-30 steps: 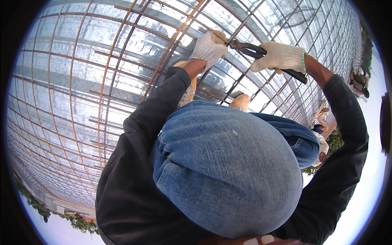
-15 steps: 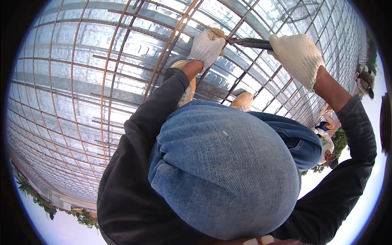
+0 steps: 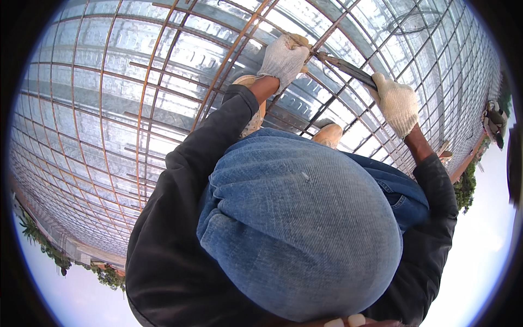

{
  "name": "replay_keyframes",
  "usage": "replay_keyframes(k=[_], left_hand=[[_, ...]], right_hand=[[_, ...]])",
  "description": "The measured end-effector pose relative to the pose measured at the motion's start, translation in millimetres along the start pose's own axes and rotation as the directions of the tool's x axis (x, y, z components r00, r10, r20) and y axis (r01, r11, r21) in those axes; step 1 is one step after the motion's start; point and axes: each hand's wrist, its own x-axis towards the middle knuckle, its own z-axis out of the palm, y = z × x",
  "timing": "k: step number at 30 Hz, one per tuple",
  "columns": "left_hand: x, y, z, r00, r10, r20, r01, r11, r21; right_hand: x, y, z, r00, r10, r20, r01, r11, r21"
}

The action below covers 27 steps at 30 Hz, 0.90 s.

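My left hand [image 3: 284, 59], in a white knitted glove with yellowish fingertips, is closed at a crossing of the rebar mesh [image 3: 143, 101]. What its fingers grip is hidden. My right hand [image 3: 396, 104], gloved alike, is wrapped around the handles of dark long-handled pincers [image 3: 350, 69]. The jaws of the pincers point left and meet the bars right beside my left fingers. Any wire between the jaws is too small to make out.
Corrugated shiny metal decking [image 3: 190, 52] lies under the bars. My tan shoes [image 3: 328, 134] stand among the mesh, below my hands. A loop of dark wire [image 3: 415, 20] lies at the upper right. Another person [image 3: 494, 122] is at the far right edge.
My right hand has moved down and nearer my body with the pincers, which now slant down to the right. My left hand stays closed at the same crossing.
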Motion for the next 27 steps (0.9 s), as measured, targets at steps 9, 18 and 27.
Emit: replay_keyframes(k=[9,18,27], left_hand=[[-1.0,0.3,-1.1,1.000,-0.025,-0.012,0.026,0.997,0.066],[-2.7,5.4,-2.0,1.000,0.009,-0.004,-0.008,0.984,0.181],[-3.9,8.2,-1.8,0.998,-0.047,0.045,0.049,0.998,-0.041]], right_hand=[[15.4,-11.2,-59.7,0.871,0.025,0.490,-0.256,0.876,0.409],[50.2,2.5,-102.2,0.814,-0.104,0.571,-0.266,0.807,0.527],[113.0,20.4,-126.3,0.647,-0.156,0.747,-0.329,0.826,0.458]])
